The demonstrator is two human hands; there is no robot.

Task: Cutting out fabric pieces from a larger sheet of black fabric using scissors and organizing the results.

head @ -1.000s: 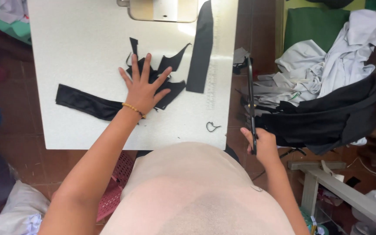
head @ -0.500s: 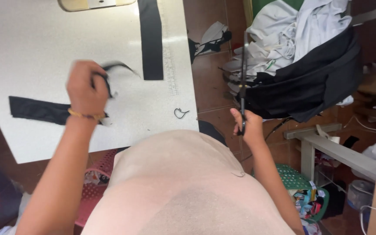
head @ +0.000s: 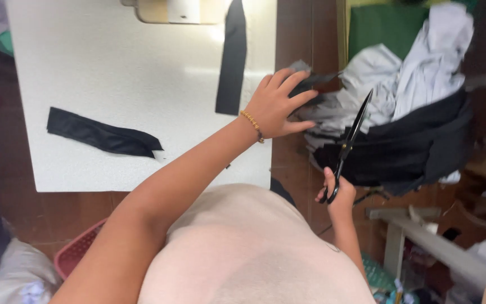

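The head camera is looking straight down over the person's chest at a white rectangular bench [head: 113, 84]. The left hand [head: 279, 107], wearing a thin gold bead bracelet [head: 252, 126] at the wrist, is reaching across to the right edge of the bench, its fingers curling around a small dark grey scrap of fabric [head: 310, 79] that is sticking out past the fingertips, over the gap between the bench and the heap beside it. The right hand [head: 333, 191] is sitting lower, near the body and off the bench, its fingers closing through the loops of a pair of long black-handled tailor's scissors [head: 349, 141]. The blades are lying together and pointing up and to the right, their tip just right of the left hand but not touching it. Behind the scissors a loose heap of grey, white and black garments [head: 400, 112] is piling up. On the bench, a long black fabric strip [head: 105, 135] is lying at a slant toward the left, and a narrow upright black fabric strip [head: 232, 56] is lying near the top, just left of the left hand.
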